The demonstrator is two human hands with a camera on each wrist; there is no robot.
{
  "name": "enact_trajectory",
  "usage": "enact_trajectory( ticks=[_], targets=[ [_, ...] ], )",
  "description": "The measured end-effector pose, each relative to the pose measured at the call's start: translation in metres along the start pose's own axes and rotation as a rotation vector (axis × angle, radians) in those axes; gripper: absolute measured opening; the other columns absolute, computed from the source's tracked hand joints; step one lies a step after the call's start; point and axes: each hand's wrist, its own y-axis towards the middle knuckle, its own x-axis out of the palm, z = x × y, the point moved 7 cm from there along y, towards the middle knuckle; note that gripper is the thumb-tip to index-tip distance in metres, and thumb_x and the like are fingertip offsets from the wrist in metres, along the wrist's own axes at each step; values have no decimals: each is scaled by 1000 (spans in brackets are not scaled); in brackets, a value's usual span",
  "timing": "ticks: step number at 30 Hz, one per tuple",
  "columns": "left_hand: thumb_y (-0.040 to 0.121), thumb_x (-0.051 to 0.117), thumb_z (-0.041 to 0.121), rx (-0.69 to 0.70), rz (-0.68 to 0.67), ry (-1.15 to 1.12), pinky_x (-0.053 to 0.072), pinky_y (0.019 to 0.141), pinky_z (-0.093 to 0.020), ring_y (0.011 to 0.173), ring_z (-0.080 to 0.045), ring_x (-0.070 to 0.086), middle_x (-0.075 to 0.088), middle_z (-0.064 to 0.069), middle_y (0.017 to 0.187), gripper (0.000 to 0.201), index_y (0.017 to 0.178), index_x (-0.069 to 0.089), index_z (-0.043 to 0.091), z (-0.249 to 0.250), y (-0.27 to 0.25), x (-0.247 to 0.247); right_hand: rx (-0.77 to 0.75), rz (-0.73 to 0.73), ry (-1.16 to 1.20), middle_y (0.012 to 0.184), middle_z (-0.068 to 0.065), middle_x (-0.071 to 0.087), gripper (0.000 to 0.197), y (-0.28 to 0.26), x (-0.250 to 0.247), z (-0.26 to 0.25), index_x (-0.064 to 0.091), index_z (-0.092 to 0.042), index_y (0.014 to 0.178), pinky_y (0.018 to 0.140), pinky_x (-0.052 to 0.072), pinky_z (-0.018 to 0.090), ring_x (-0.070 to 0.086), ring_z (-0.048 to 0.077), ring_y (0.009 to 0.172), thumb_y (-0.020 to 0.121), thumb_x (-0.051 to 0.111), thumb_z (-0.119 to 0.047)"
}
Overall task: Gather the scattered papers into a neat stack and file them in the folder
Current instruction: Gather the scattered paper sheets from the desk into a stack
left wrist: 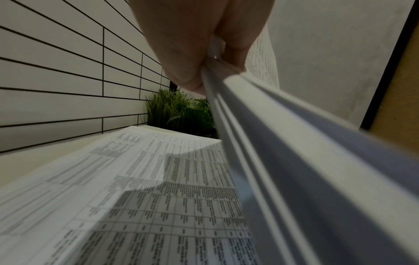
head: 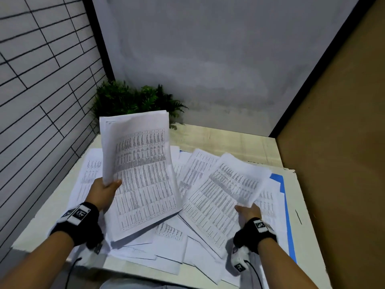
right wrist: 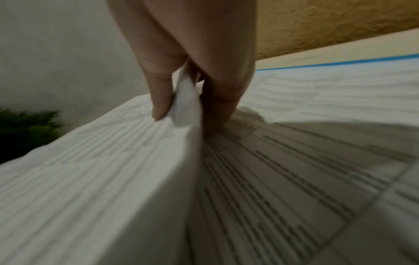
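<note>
The papers [head: 166,232] are lying scattered across the table [head: 229,138], spreading from about 9 o'clock to 3 o'clock around its middle. The left hand [head: 105,189] is holding a gathered sheaf [head: 141,174] tilted up at 10 o'clock, thumb on top and fingers curled beneath its edge. The right hand [head: 248,211] is pinching the near corner of a printed sheet [head: 225,190] at 4 o'clock, lifting it off the pile. To do this well, I judge the sheet should be laid squarely onto the sheaf with edges matched, and the grip kept firm so the layers are not fanning apart. The blue folder [head: 285,205] is showing only as an edge at 3 o'clock, mostly buried under sheets. The right wrist view is blurring, and the printed text is unreadable. How many sheets the sheaf holds is hard to tell.
</note>
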Motion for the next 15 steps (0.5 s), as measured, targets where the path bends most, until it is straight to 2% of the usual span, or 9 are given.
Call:
enact_trajectory(
  ticks=[3, 6, 7, 9, 10, 11, 13, 14, 15],
  targets=[
    [85, 60, 17, -15, 15, 2, 25, 52, -29, 47, -18, 34, 38, -10, 50, 35, 57, 40, 10, -6, 0, -6, -107, -60, -32, 122, 22, 59, 51, -13, 24, -18, 51, 2, 121, 85, 45, 35, 57, 32, 98, 75, 72, -4],
    [86, 59, 17, -24, 4, -9, 25, 52, -29, 45, -18, 33, 37, -9, 48, 35, 57, 41, 9, -8, -2, -4, -53, -116, -95, 125, 17, 55, 66, -17, 49, -21, 44, 8, 126, 91, 47, 37, 56, 35, 112, 71, 76, -10],
    [86, 58, 16, -24, 0, -15, 25, 51, -29, 44, -18, 32, 37, -9, 47, 35, 57, 41, 9, -8, -2, -3, -45, -133, -129, 118, 18, 57, 63, -17, 57, -20, 45, 9, 125, 88, 48, 35, 57, 35, 110, 73, 75, -10],
    [86, 58, 16, -20, -9, -25, 26, 50, -28, 43, -17, 33, 37, -9, 45, 35, 56, 41, 9, -10, -4, 0, -50, -153, -174, 96, 16, 57, 51, -15, 70, -19, 48, 4, 120, 76, 45, 31, 58, 30, 94, 77, 71, -12],
    [86, 58, 16, -21, -13, -22, 26, 50, -28, 42, -17, 33, 37, -9, 44, 36, 56, 40, 9, -11, -5, 1, -57, -154, -184, 92, 17, 56, 45, -16, 72, -19, 49, 0, 117, 75, 44, 31, 56, 29, 92, 79, 69, -13],
    [86, 58, 16, -23, -18, -19, 27, 49, -27, 41, -17, 33, 38, -9, 44, 37, 55, 40, 9, -11, -5, 1, -56, -148, -186, 99, 20, 56, 48, -16, 70, -19, 46, 3, 122, 78, 44, 32, 56, 31, 98, 81, 67, -12],
    [86, 58, 18, -30, -22, -9, 27, 48, -27, 40, -17, 33, 38, -9, 43, 37, 55, 40, 9, -14, -4, -2, -79, -90, -177, 128, 24, 52, 60, -7, 53, -21, 38, 6, 133, 93, 44, 37, 52, 36, 118, 83, 65, -12],
    [86, 58, 18, -38, -19, -7, 28, 48, -27, 39, -17, 34, 39, -9, 43, 37, 55, 41, 8, -16, -2, -6, -96, -56, -165, 132, 24, 51, 61, -4, 39, -24, 39, 5, 133, 97, 44, 39, 52, 36, 120, 81, 66, -12],
    [86, 58, 19, -46, -9, -6, 29, 48, -28, 39, -17, 34, 39, -9, 43, 37, 55, 41, 8, -18, -1, -10, -112, -27, -132, 129, 23, 54, 61, 4, 25, -24, 42, 5, 131, 96, 45, 41, 54, 36, 115, 78, 68, -12]
  ],
)
